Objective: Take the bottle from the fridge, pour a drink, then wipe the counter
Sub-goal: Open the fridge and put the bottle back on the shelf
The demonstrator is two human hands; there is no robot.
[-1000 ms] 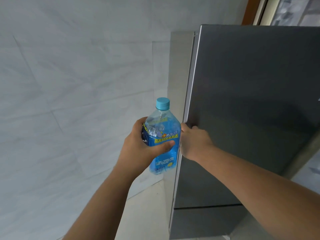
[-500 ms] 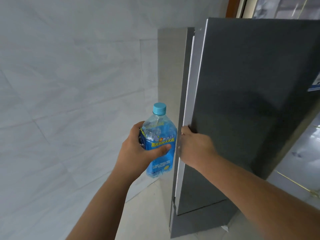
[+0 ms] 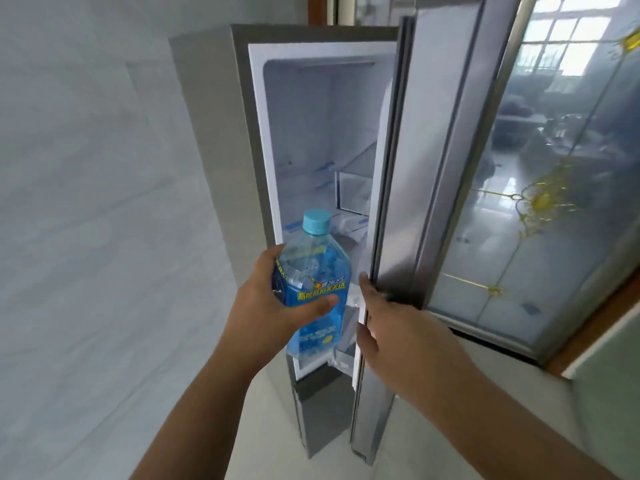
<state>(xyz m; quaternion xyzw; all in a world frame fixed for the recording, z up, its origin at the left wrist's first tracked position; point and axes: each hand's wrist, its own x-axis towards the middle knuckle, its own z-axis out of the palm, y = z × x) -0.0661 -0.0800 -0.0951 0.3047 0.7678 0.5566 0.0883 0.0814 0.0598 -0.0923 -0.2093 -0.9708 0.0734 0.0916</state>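
Observation:
My left hand (image 3: 268,306) grips a clear plastic bottle (image 3: 313,268) with blue drink, a light blue cap and a blue and yellow label. The bottle is upright, in front of the open grey fridge (image 3: 221,133). My right hand (image 3: 388,327) holds the edge of the fridge door (image 3: 426,168), fingers curled round its inner rim. The door stands swung wide to the right. Inside, white walls, glass shelves and a clear door bin (image 3: 353,185) show.
A pale tiled wall (image 3: 86,202) runs along the left. Right of the door is a glass door (image 3: 554,185) with gold ornament in a wooden frame. The lower fridge door (image 3: 322,410) is shut. Light floor tiles lie below.
The fridge door went from shut to wide open, pulled rightward by my right hand. The bottle stayed in my left hand, near the opening.

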